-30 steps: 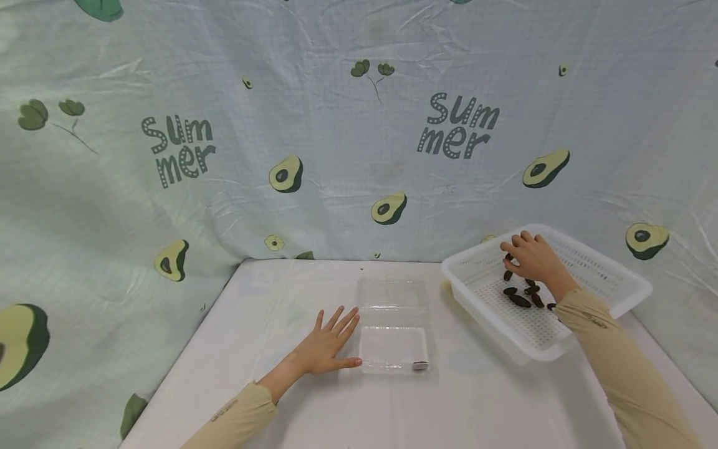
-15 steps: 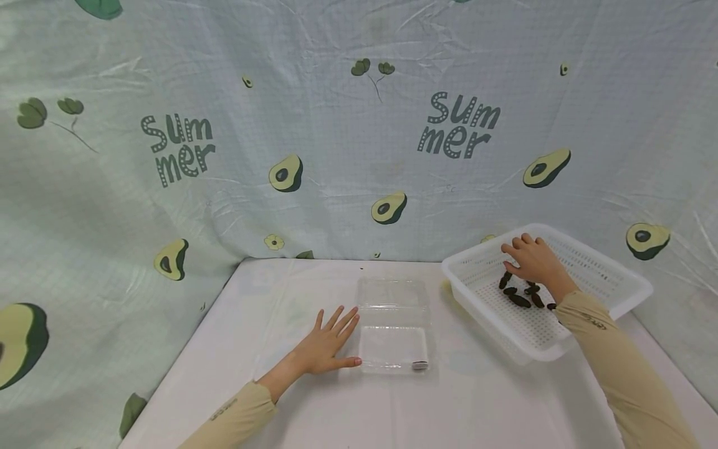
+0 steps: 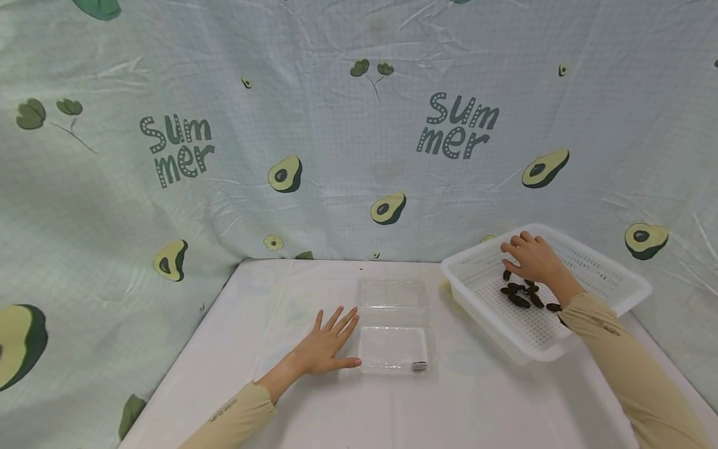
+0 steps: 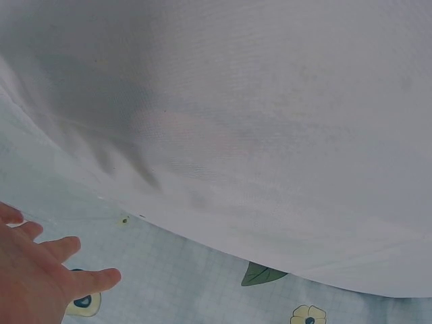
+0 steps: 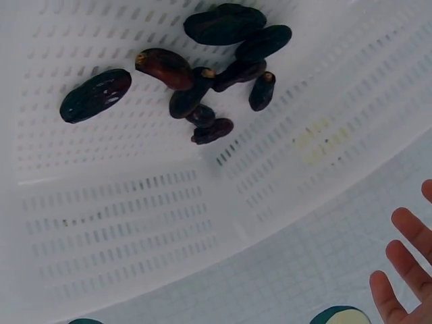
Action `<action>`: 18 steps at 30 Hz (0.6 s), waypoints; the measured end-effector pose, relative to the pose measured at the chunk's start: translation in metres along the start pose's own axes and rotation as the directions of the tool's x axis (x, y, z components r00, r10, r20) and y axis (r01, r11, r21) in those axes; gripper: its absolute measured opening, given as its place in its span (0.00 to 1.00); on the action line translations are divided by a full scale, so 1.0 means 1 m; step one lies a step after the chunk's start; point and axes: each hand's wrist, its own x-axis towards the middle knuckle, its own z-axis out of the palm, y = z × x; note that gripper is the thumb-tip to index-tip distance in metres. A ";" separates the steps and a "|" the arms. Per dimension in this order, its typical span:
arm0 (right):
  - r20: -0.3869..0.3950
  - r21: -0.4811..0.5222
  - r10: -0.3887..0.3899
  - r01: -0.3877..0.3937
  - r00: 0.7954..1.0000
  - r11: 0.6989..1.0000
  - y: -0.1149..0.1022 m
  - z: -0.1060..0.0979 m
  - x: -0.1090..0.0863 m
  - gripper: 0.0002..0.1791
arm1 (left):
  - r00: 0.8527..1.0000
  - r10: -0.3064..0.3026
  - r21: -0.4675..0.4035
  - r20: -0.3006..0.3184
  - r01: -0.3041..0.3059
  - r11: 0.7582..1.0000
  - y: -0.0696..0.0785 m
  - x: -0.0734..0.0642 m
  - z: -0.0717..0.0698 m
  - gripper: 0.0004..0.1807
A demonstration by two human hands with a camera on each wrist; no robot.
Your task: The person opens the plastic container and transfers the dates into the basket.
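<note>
My right hand (image 3: 535,259) is over the white perforated basket (image 3: 477,315), with its fingers loosely bent. Several dark, oval dates (image 3: 518,301) lie on the basket floor, one of them below the thumb in the head view. In the right wrist view its fingers (image 5: 407,263) are spread and hold nothing, apart from the dates (image 5: 96,96). On the white table, my left hand (image 3: 325,349) rests with spread fingers, its thumb at the left edge of a clear plastic clamshell box (image 3: 392,343) with its lid laid back. A small dark-edged piece (image 3: 419,366) shows at the box's near right corner.
The basket stands at the table's back right corner, its far rim close to the patterned curtain (image 3: 336,156). White sheeting covers the table (image 3: 314,411); its left edge slopes down toward the front. The curtain runs along the back and both sides.
The dates under my right fingers have shifted a little on the basket floor, and the right forearm has moved slightly. My left hand and the clear box have stayed in place.
</note>
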 end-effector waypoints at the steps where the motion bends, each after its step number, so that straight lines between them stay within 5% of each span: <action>1: 0.006 0.014 0.003 -0.004 1.000 1.000 -0.001 -0.003 0.001 0.13 | 1.000 -0.001 -0.001 0.001 0.001 1.000 0.000 0.000 0.000 0.48; 8: 0.013 0.137 -0.003 0.001 1.000 0.991 -0.030 -0.030 0.009 0.09 | 1.000 -0.003 0.008 0.003 0.002 1.000 0.000 0.001 0.002 0.48; 18: -0.123 0.214 -0.145 0.169 0.982 0.962 -0.073 -0.051 0.017 0.11 | 1.000 -0.004 0.007 -0.002 0.004 1.000 -0.001 0.001 0.004 0.48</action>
